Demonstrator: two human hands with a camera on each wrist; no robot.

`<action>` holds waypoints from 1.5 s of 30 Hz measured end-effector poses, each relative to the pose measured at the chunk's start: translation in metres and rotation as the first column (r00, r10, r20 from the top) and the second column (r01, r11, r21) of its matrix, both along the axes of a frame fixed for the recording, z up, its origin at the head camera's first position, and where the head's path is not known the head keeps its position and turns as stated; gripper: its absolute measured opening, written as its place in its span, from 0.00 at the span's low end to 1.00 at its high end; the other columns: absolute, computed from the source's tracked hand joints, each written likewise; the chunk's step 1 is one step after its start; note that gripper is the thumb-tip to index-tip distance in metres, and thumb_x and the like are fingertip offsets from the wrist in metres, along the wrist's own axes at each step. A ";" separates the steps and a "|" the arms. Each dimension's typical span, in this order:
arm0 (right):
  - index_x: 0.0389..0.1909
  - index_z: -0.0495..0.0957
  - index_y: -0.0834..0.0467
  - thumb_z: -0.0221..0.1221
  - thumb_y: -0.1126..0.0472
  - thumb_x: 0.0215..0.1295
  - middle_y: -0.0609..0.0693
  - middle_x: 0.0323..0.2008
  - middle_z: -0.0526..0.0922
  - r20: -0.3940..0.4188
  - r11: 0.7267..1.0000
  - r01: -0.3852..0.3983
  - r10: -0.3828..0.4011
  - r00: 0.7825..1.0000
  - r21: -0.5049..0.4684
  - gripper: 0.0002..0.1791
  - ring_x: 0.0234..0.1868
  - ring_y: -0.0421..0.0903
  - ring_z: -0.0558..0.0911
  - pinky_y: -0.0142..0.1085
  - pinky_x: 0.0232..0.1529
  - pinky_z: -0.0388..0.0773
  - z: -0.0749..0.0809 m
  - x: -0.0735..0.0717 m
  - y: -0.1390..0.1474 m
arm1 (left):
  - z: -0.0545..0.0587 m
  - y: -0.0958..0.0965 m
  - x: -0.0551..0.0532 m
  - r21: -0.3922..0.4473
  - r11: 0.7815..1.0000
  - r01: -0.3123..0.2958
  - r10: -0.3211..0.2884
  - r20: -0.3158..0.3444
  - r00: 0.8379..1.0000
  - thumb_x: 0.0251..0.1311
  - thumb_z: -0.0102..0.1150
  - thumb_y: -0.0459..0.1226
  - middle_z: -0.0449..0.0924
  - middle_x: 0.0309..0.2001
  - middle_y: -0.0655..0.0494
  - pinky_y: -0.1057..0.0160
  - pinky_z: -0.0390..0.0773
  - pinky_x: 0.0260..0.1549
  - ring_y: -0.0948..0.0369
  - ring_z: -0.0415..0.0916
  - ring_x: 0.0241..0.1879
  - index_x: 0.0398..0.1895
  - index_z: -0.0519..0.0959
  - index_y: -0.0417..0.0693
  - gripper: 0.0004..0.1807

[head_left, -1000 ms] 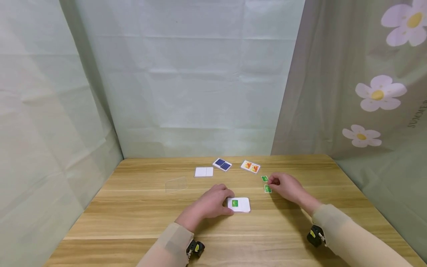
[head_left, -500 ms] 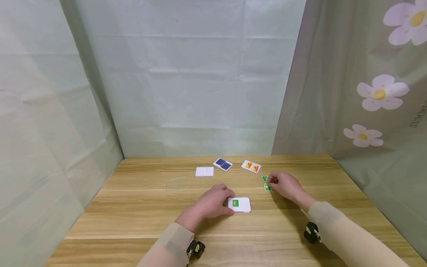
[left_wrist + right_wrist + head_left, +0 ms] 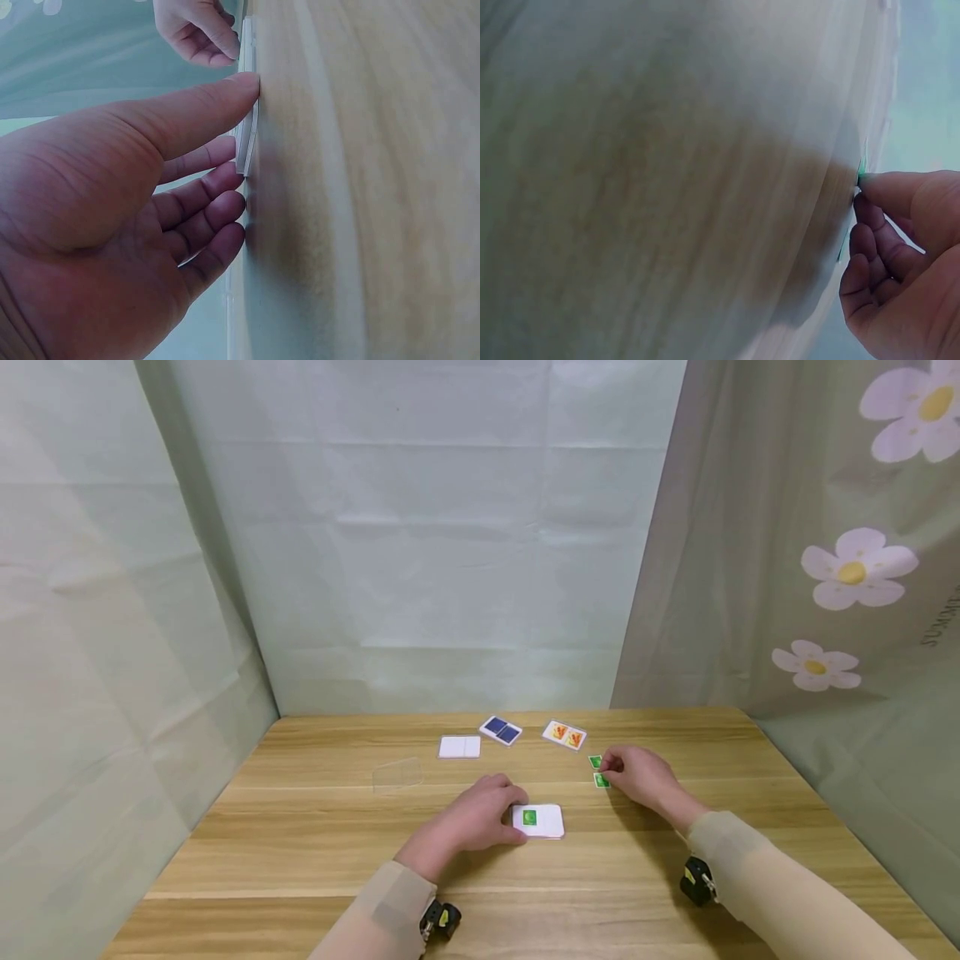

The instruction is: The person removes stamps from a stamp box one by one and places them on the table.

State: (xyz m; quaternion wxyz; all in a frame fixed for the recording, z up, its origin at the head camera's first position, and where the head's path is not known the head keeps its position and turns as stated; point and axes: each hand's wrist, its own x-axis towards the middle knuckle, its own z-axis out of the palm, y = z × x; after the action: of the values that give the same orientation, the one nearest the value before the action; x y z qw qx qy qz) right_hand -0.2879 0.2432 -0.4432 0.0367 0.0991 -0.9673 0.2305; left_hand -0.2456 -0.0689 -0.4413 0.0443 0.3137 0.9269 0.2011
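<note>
In the head view my left hand (image 3: 480, 816) holds the left end of a stack of white cards (image 3: 551, 821) on the table, thumb on the near side and fingers on the far side. A small green square (image 3: 529, 817) lies on its top card. To the right, my right hand (image 3: 643, 775) pinches the nearer of two small green square cards (image 3: 602, 782). The farther green square (image 3: 595, 762) lies just beyond, by the fingertips. In the right wrist view a green edge (image 3: 862, 174) shows at the thumb tip; the fingers partly hide the card.
Toward the back of the wooden table (image 3: 315, 860) lie a white card (image 3: 459, 747), a card with dark blue panels (image 3: 501, 729) and a card with orange pictures (image 3: 565, 735). A clear plastic piece (image 3: 397, 774) lies left of them. Curtains (image 3: 450, 568) surround the table.
My right hand has shifted slightly left, its forearm moving a little left too, and the fingers cover more of the nearer green square. The left hand stays on the white cards.
</note>
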 end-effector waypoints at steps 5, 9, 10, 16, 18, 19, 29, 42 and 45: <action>0.34 0.83 0.52 0.71 0.64 0.71 0.44 0.33 0.84 0.006 1.000 0.013 -0.013 1.000 -0.006 0.08 0.35 0.44 0.79 0.48 0.43 0.77 0.000 0.000 0.001 | -0.001 0.001 0.000 0.000 1.000 -0.003 0.003 0.005 1.000 0.64 0.82 0.45 0.81 0.55 0.56 0.59 0.79 0.58 0.61 0.73 0.51 0.63 0.86 0.48 0.27; 0.35 0.83 0.52 0.71 0.64 0.71 0.44 0.33 0.84 0.005 1.000 0.008 -0.008 1.000 -0.011 0.07 0.36 0.44 0.79 0.48 0.44 0.78 0.001 0.001 0.001 | 0.000 0.001 0.000 -0.001 1.000 -0.001 0.001 0.002 1.000 0.63 0.83 0.45 0.81 0.54 0.56 0.59 0.79 0.58 0.62 0.73 0.51 0.63 0.86 0.48 0.27; 0.35 0.84 0.52 0.72 0.64 0.70 0.44 0.33 0.85 0.003 1.000 0.007 -0.007 1.000 -0.014 0.07 0.36 0.44 0.79 0.48 0.44 0.78 0.001 0.001 0.001 | 0.000 0.001 0.000 -0.001 1.000 -0.001 0.001 0.002 1.000 0.63 0.83 0.45 0.81 0.54 0.56 0.59 0.79 0.58 0.62 0.73 0.51 0.63 0.86 0.48 0.27; 0.35 0.83 0.52 0.72 0.63 0.71 0.43 0.32 0.85 -0.017 0.999 0.005 -0.006 1.000 -0.033 0.07 0.35 0.43 0.79 0.47 0.42 0.78 0.006 0.005 -0.001 | -0.001 0.003 0.000 -0.010 1.000 -0.004 0.004 0.005 1.000 0.64 0.83 0.46 0.81 0.55 0.57 0.59 0.79 0.59 0.61 0.73 0.52 0.63 0.86 0.49 0.27; 0.34 0.83 0.53 0.72 0.63 0.71 0.43 0.31 0.84 -0.034 0.999 -0.012 0.011 0.999 -0.048 0.07 0.34 0.43 0.79 0.45 0.41 0.77 0.008 0.008 -0.005 | -0.001 0.003 0.000 -0.008 1.000 -0.002 0.002 0.002 1.000 0.63 0.83 0.46 0.81 0.55 0.56 0.59 0.79 0.59 0.61 0.74 0.52 0.63 0.86 0.49 0.27; 0.34 0.83 0.53 0.72 0.63 0.71 0.44 0.31 0.84 -0.044 0.998 -0.025 0.022 0.999 -0.054 0.07 0.34 0.43 0.79 0.44 0.40 0.77 0.009 0.009 -0.008 | -0.001 0.003 0.000 -0.007 1.000 -0.001 0.001 0.000 1.000 0.63 0.83 0.45 0.81 0.55 0.56 0.59 0.79 0.59 0.61 0.74 0.52 0.63 0.86 0.49 0.27; 0.36 0.86 0.53 0.72 0.66 0.70 0.41 0.31 0.82 -0.058 0.987 -0.135 0.131 0.990 -0.083 0.05 0.34 0.40 0.78 0.39 0.39 0.77 0.013 0.028 -0.045 | -0.001 0.002 -0.002 0.000 1.000 -0.003 0.003 -0.002 1.000 0.63 0.83 0.45 0.81 0.54 0.56 0.59 0.79 0.58 0.61 0.73 0.51 0.63 0.86 0.49 0.27; 0.38 0.88 0.52 0.75 0.64 0.70 0.41 0.31 0.80 0.028 0.977 -0.179 0.183 0.983 -0.119 0.05 0.33 0.40 0.76 0.36 0.35 0.74 0.011 0.044 -0.082 | 0.001 0.001 -0.002 0.002 1.000 0.009 -0.009 -0.002 1.000 0.64 0.82 0.45 0.81 0.55 0.54 0.60 0.80 0.56 0.60 0.74 0.52 0.63 0.86 0.47 0.27; 0.37 0.88 0.52 0.75 0.63 0.69 0.41 0.31 0.80 0.025 0.978 -0.178 0.181 0.983 -0.110 0.05 0.33 0.40 0.76 0.35 0.35 0.75 0.009 0.044 -0.086 | 0.000 0.002 -0.003 0.001 1.000 0.008 -0.008 0.003 1.000 0.64 0.82 0.45 0.81 0.55 0.55 0.60 0.80 0.56 0.61 0.74 0.52 0.63 0.86 0.48 0.27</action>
State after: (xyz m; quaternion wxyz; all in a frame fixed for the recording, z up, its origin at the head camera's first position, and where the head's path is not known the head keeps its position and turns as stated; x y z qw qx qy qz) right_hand -0.2441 0.1571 -0.4343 0.0040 0.1798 -0.9411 0.2864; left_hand -0.2489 -0.0668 -0.4418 0.0466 0.3169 0.9256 0.2019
